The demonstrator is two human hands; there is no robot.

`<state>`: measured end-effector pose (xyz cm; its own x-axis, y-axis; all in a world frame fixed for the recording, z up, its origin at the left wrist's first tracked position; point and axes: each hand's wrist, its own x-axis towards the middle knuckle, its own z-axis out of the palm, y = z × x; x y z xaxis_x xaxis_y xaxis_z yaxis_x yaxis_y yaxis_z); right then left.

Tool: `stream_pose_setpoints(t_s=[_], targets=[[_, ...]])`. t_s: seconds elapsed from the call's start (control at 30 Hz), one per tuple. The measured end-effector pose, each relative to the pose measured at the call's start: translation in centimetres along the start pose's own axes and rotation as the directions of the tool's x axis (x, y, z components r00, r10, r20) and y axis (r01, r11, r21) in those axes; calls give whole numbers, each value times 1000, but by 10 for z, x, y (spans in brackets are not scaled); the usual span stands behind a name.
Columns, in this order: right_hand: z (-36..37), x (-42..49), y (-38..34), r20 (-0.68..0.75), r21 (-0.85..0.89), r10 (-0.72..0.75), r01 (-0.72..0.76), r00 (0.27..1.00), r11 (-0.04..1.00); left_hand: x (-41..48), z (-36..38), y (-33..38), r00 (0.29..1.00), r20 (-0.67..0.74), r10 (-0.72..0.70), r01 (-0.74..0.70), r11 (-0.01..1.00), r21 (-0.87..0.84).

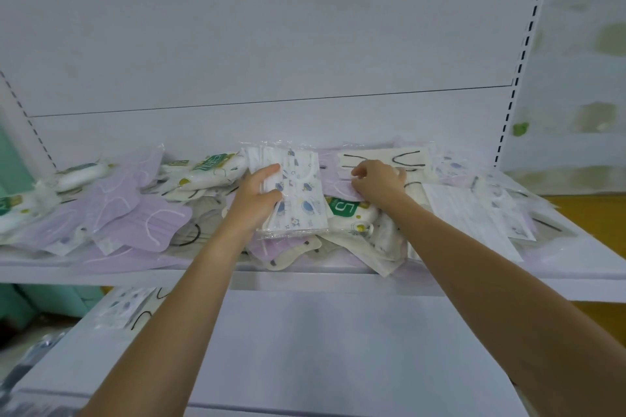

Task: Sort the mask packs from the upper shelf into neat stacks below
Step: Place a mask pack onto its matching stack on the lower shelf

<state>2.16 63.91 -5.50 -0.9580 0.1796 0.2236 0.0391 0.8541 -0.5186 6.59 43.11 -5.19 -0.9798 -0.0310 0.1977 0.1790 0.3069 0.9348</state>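
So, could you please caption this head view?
Left hand grips a printed mask pack; right hand pinches a lilac pack on the shelf.

Pretty standard white shop shelving here. Behind the left grip (261, 189) and the right grip (376, 179) there's a plain white back panel (271, 27), with one thin seam (271, 101) running across it above them. A slotted upright (521, 54) stands off to the right of the right grip, and another upright (27, 118) is well left of the left grip. The upper shelf (203, 276) is white, and so is the lower shelf (321, 349) below both grips. Past the right upright the wall (589, 44) is pale with greenish-yellow blotches, with an ochre-yellow surface (586, 210) lower down. There's a mint-green surface (13, 159) far left. The light's soft and even.
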Motion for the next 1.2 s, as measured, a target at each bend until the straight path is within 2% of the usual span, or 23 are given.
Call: stream_pose_setpoints(t_s=[0.1,0.17,0.2,0.27,0.3,0.37,0.43,0.47,0.6,0.7,0.77,0.83,0.9,0.97,1.03,1.2], targets=[[5,-5,-9,-133,40,-114,120,985,992,-3,2,-2,1000,-27,-4,4,1000,6],[3,-17,-16,-233,231,-160,215,959,949,-6,5,-1,999,-46,-22,22,1000,-16],[0,-27,-20,-257,375,-177,267,950,888,-6,6,0,997,-62,-40,37,998,-44],[-4,-54,-31,-201,553,-250,320,947,769,-8,5,5,992,-77,-104,92,985,-146],[-1,-66,-34,-152,541,-332,360,931,760,-9,4,7,990,-54,-129,116,974,-194],[13,-84,-35,-59,362,-541,523,839,772,-6,2,6,992,-28,-120,111,967,-228],[22,-92,-27,13,243,-662,640,750,729,-7,4,6,999,-43,-16,9,986,-165],[20,-93,-23,28,255,-669,642,742,723,-7,6,5,997,-52,52,-57,993,-108],[-11,-97,-2,-67,411,-630,597,774,689,-10,25,11,981,-70,183,-187,980,-65],[-38,-101,25,-99,365,-513,511,853,779,-12,47,19,965,-84,249,-255,965,-66],[-53,-102,54,-84,227,-408,416,909,880,-16,65,25,958,-50,282,-285,956,-64],[-64,-102,83,-54,44,-240,242,969,969,-20,82,27,958,-7,288,-287,956,-63],[-69,-106,105,-23,-116,-30,27,999,993,-22,98,28,956,18,294,-293,955,-44],[-69,-109,116,43,-217,85,-74,995,973,-24,112,26,955,23,294,-294,956,-25],[-67,-108,120,81,-196,105,-87,991,977,-27,123,27,955,25,294,-295,955,26],[-67,-109,119,5,-124,61,-59,998,991,-33,133,32,955,-10,296,-294,953,76]])
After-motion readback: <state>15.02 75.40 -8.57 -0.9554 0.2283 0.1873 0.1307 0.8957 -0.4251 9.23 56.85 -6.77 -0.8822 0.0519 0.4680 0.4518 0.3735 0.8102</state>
